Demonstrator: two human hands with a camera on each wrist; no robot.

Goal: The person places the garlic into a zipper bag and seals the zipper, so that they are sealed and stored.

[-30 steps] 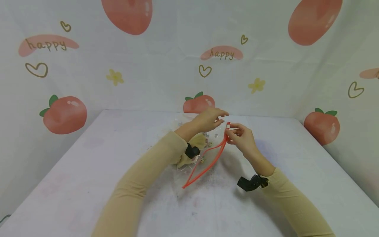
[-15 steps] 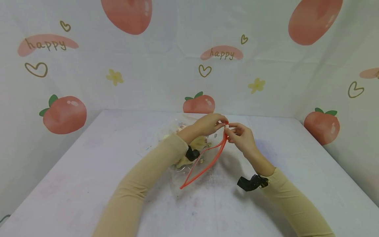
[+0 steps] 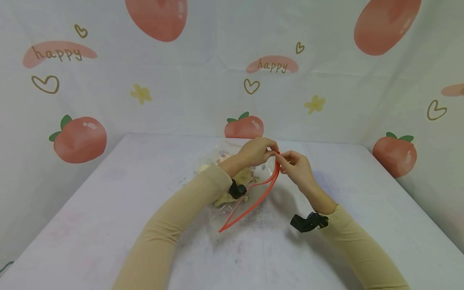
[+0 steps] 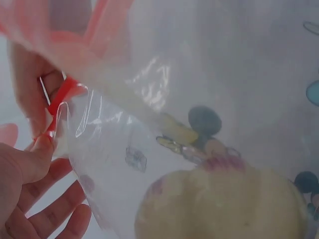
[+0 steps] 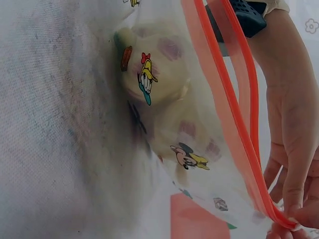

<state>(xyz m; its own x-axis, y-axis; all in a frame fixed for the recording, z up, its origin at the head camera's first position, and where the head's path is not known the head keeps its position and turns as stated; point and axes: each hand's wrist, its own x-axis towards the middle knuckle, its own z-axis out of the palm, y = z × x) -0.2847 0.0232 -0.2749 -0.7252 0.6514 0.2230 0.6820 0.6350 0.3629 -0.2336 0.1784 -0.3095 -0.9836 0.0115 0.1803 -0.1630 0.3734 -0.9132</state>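
A clear zip bag [image 3: 262,167] with cartoon prints and a red zip edge [image 5: 232,102] stands partly raised from the table, its mouth spread into a narrow loop. My left hand [image 3: 255,152] pinches the far end of the red edge between thumb and fingers. Right beside it, my right hand [image 3: 298,166] pinches the same end, fingertips meeting the left ones. Inside the bag sits a rounded cream-coloured thing [image 4: 219,204] with purplish patches, seen blurred through the plastic. In the head view my left forearm covers part of the bag. The fingers hide the small white slider.
The bag rests on a white table [image 3: 98,225] with faint stains. A white cloth backdrop [image 3: 195,80] printed with red fruit hangs behind the table's far edge. Black wrist cameras [image 3: 308,222] sit on both forearms.
My left hand has come down from above the corner to pinch the red edge's end beside my right hand. The white slider has gone out of sight. The loop's near tip shifted slightly left.
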